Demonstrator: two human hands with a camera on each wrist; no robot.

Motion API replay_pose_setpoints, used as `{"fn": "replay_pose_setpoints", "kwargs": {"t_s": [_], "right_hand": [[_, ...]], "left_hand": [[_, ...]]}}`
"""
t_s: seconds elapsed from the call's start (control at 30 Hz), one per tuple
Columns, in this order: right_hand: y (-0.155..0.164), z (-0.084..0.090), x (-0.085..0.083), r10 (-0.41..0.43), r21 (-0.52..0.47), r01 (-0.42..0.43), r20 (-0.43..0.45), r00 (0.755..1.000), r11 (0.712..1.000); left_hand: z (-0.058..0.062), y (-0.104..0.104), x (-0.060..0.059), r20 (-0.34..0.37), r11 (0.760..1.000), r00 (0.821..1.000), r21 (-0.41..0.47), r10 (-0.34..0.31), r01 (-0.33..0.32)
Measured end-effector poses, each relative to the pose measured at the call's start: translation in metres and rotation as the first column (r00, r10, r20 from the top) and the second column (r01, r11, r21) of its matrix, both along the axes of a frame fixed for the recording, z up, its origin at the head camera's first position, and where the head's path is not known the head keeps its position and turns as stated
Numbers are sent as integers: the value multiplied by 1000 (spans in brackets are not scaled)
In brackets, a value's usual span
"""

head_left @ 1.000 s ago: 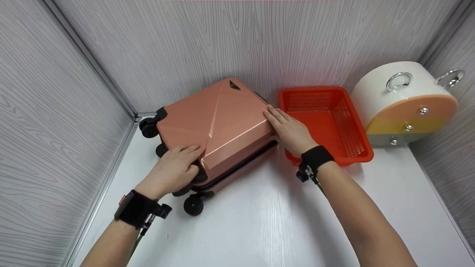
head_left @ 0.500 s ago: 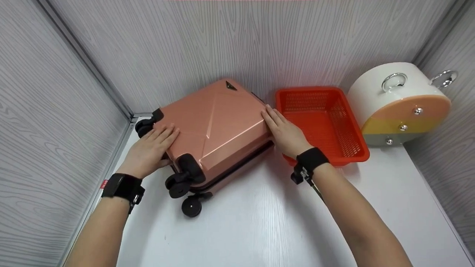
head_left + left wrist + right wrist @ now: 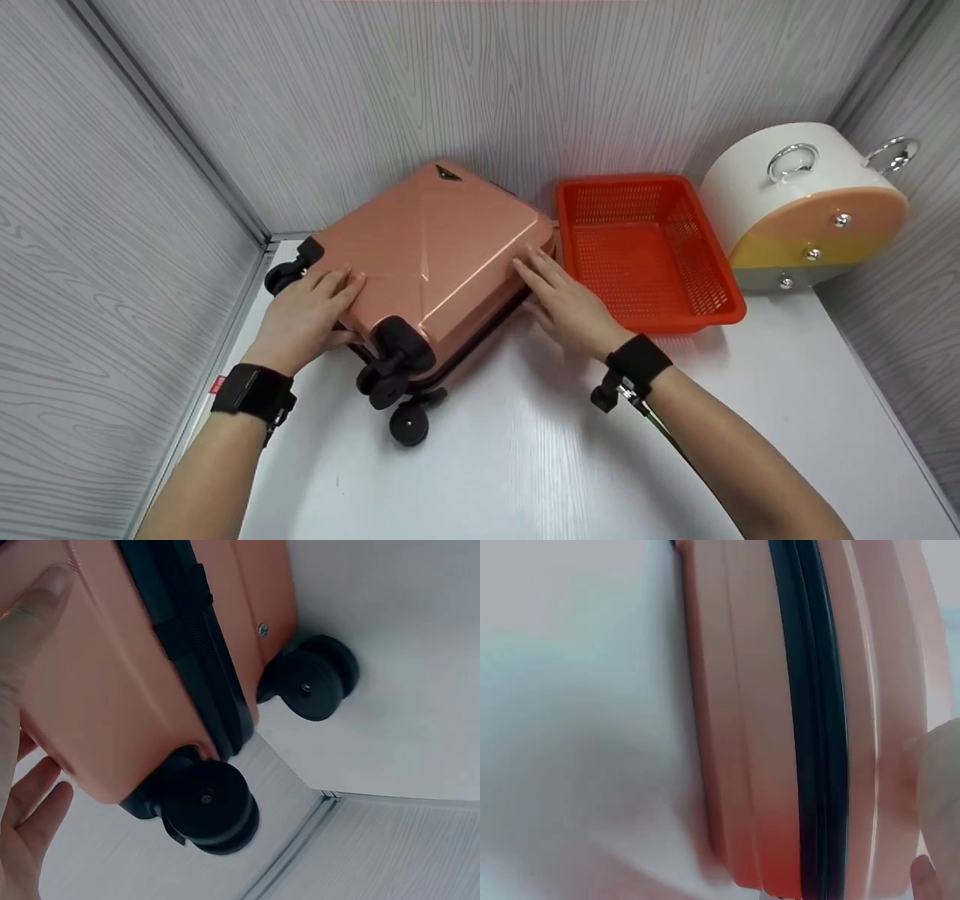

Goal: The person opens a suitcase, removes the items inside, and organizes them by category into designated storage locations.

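Note:
A rose-pink hard-shell suitcase (image 3: 420,247) lies flat with its black wheels (image 3: 409,421) facing the lower left. Bent over the edge of the wheel end, my left hand (image 3: 300,319) grips the shell, fingers on top and thumb (image 3: 45,596) against the end face. My right hand (image 3: 566,307) is at the near long side, its fairly straight fingers touching the upper edge. In the right wrist view the suitcase's side and black zipper band (image 3: 814,720) run vertically, with part of my hand at the right edge.
A red plastic basket (image 3: 731,292) stands just right of the suitcase. Beyond it sits a rounded white box (image 3: 757,165) with coloured drawer fronts and ring handles. Grey wood-grain walls (image 3: 480,82) enclose the white tabletop (image 3: 510,472).
My left hand has shifted from the front wheel corner to the middle of the wheel end. The suitcase has turned slightly counter-clockwise. My right hand has slid a little toward me along its edge.

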State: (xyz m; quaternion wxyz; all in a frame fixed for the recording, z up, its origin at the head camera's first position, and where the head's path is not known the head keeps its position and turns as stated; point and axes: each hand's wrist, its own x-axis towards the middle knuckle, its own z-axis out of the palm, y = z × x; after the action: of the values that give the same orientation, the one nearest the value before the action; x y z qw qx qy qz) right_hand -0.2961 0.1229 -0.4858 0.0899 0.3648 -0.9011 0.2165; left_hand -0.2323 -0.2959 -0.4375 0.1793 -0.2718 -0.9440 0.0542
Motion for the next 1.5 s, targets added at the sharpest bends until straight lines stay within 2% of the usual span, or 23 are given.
{"fn": "replay_pose_setpoints", "kwargs": {"t_s": [0.07, 0.17, 0.27, 0.37, 0.43, 0.53, 0.63, 0.73, 0.97, 1.1, 1.17, 1.23, 1.3, 1.37, 1.4, 1.43, 1.47, 1.5], "right_hand": [[1, 1, 6, 48, -30, -47, 21, 999, 998], [3, 7, 12, 87, -83, -81, 75, 993, 993], [3, 17, 13, 112, -118, -97, 124, 986, 988], [0, 31, 12, 142, -118, -123, 172, 975, 985], [-1, 42, 10, 154, -89, -138, 206, 966, 986], [-2, 55, 6, 136, -19, -136, 260, 956, 991], [0, 60, -1, 95, 63, -116, 272, 958, 991], [1, 58, -5, 66, 117, -95, 233, 970, 989], [-2, 58, -2, 23, 210, -38, 74, 997, 977], [-9, 65, -5, 2, 237, -12, 45, 999, 972], [-12, 67, -8, -9, 228, -7, 68, 998, 974], [-12, 67, -10, -13, 231, -8, 90, 996, 973], [-11, 66, -12, -3, 244, -22, 101, 995, 969], [-11, 66, -13, 10, 263, -36, 99, 995, 964], [-11, 66, -12, 14, 270, -39, 93, 996, 962], [-11, 67, -12, 14, 273, -38, 89, 996, 961], [-12, 67, -12, 11, 276, -33, 82, 997, 961], [-13, 67, -12, 3, 281, -23, 73, 997, 960]], "left_hand": [[-3, 6, 4, -65, 1000, 998, 16, -22, 23], [-11, 22, 8, -116, 997, 992, 58, -41, 48], [-23, 48, 12, -145, 988, 988, 135, -48, 68], [-32, 80, 14, -169, 974, 985, 217, -26, 63], [-35, 104, 13, -153, 963, 988, 265, 2, 40], [-34, 134, 9, -90, 943, 995, 332, 48, -16], [-34, 155, 0, -35, 923, 997, 383, 67, -49], [-35, 162, -11, -26, 914, 998, 403, 63, -47], [-38, 155, -31, -35, 923, 999, 385, 3, 11], [-40, 158, -31, -10, 924, 1000, 382, 22, -17], [-46, 163, -24, -33, 911, 999, 413, 22, -7], [-59, 171, -13, -80, 877, 997, 479, 7, 32], [-75, 180, 2, -113, 826, 994, 559, -11, 73], [-91, 191, 18, -71, 771, 997, 633, -33, 70], [-98, 198, 25, -3, 740, 999, 671, -49, 39], [-103, 205, 31, 95, 703, 993, 711, -70, -18], [-107, 212, 35, 209, 660, 973, 746, -102, -92], [-110, 220, 37, 324, 606, 935, 776, -143, -176]]}}
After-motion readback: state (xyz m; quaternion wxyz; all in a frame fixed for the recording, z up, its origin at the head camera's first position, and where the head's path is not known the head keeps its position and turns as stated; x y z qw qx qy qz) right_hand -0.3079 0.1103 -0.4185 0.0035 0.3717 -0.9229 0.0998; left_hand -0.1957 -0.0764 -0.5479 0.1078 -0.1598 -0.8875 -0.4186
